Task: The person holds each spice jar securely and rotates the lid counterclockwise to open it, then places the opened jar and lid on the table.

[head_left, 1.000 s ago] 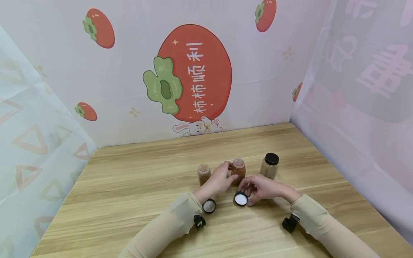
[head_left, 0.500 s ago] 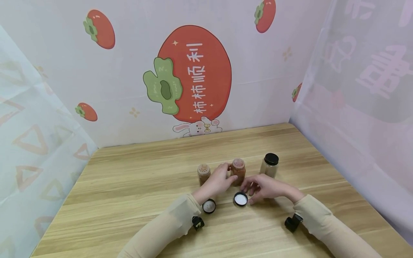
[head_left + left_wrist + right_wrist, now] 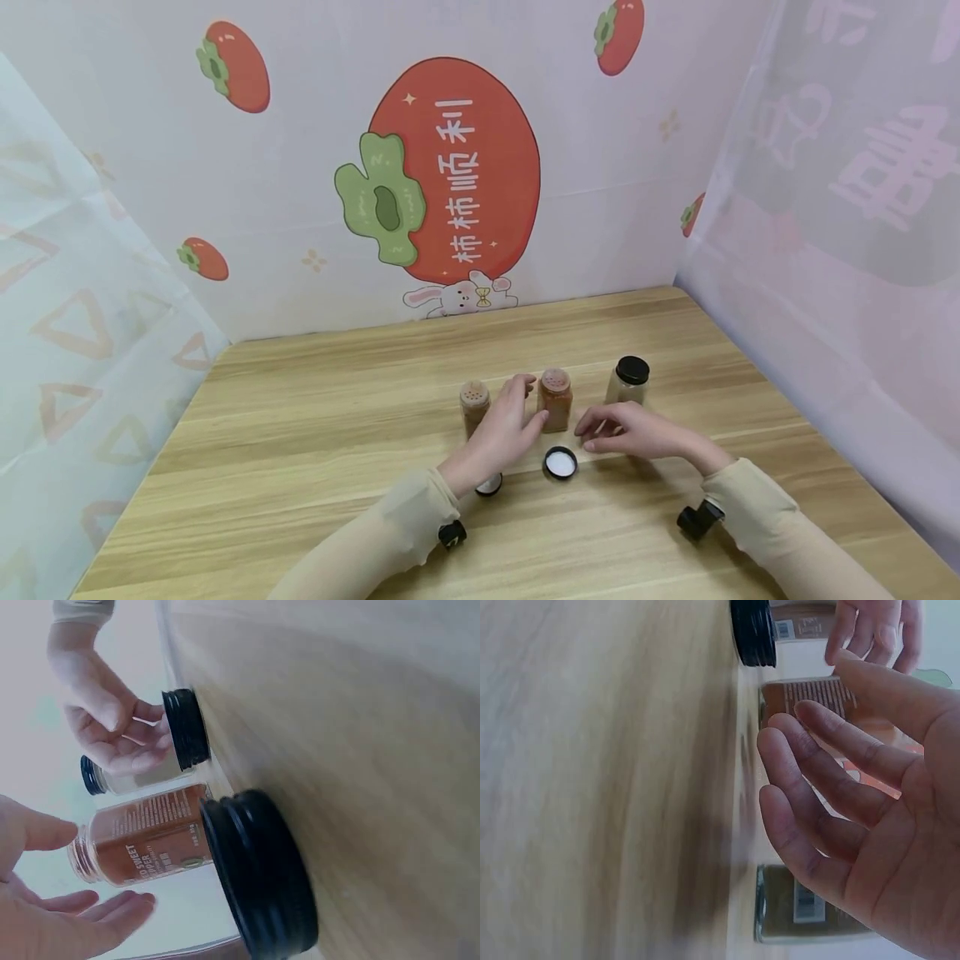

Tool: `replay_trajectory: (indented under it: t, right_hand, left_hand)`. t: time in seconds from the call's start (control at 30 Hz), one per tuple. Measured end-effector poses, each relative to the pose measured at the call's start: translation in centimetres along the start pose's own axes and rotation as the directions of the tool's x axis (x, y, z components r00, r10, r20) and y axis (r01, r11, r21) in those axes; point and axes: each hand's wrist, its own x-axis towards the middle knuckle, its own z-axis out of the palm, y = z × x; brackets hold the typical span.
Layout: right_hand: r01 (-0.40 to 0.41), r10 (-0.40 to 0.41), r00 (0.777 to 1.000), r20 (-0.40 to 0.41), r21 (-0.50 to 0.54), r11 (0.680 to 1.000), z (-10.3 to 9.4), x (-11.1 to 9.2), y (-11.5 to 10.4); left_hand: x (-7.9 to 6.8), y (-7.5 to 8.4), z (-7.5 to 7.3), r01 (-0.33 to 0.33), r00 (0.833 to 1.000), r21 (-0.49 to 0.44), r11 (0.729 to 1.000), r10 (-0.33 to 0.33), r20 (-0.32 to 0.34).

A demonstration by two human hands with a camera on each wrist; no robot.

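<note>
Red-brown spice jar (image 3: 555,408), stood upright on wooden table (image 3: 337,400), between left hand (image 3: 497,433) and right hand (image 3: 637,431), both unclenched, gripping nothing, showed “SWEET” and “PPER” on label (image 3: 161,851), fronted backdrop (image 3: 300,125) lettered 柿柿顺利.

"柿柿顺利" on big red persimmon print (image 3: 491,175); "SWEET" & partial "PPER" on red-brn jar (image 3: 150,836), rest illeg.

A screened-off booth — wood-grain table (image 3: 315,417), printed sheets (image 3: 600,208) hanging on three sides.
</note>
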Motion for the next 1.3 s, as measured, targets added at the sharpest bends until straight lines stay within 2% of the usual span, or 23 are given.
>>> replay_trajectory:
  t: [0.13, 0.27, 0.37, 0.43, 0.57, 0.77, 0.9, 1.13, 1.3]
  right_hand:
    - [-0.025, 0.025, 1.0, -0.006, 0.002, 1.0, -0.5, -0.5, -0.2]
    - [-0.046, 0.046, 0.999, 0.007, 0.025, 0.999, -1.1, -1.2, -0.6]
    - [-0.069, 0.068, 0.997, 0.02, 0.059, 0.996, -1.5, -1.7, -0.7]
    - [-0.082, 0.08, 0.996, 0.028, 0.083, 0.993, -1.6, -2.0, -0.6]
    - [-0.083, 0.079, 0.996, 0.041, 0.116, 0.99, -2.0, -2.4, -0.5]
    - [-0.07, 0.066, 0.997, 0.04, 0.106, 0.992, -2.8, -3.2, -0.3]
    - [-0.075, 0.072, 0.997, 0.039, 0.092, 0.993, -3.3, -3.6, 0.3]
    - [-0.09, 0.088, 0.996, 0.028, 0.058, 0.994, -4.6, -4.6, 0.3]
    - [-0.13, 0.129, 0.991, 0.023, 0.052, 0.99, -5.3, -5.4, 0.6]
  left_hand:
    - [-0.2, 0.4, 0.0, -0.095, 0.991, 0.062, 0.994, 0.1, -0.087]
    - [-0.4, 0.9, 0.1, -0.197, 0.964, 0.103, 0.975, 0.212, -0.16]
    - [-0.4, 1.2, 0.3, -0.255, 0.946, 0.126, 0.959, 0.275, -0.174]
    - [-0.4, 1.4, 0.5, -0.275, 0.942, 0.13, 0.953, 0.294, -0.161]
    - [-0.4, 2.0, 0.7, -0.279, 0.953, 0.063, 0.958, 0.284, -0.109]
    - [-0.1, 2.7, 1.0, -0.263, 0.965, -0.06, 0.963, 0.262, -0.024]
    - [0.0, 2.9, 1.1, -0.25, 0.968, -0.046, 0.967, 0.251, 0.011]
    - [0.4, 3.5, 1.8, -0.304, 0.953, 0.016, 0.953, 0.304, 0.001]
    - [0.7, 3.8, 2.6, -0.281, 0.96, 0.014, 0.96, 0.281, 0.017]
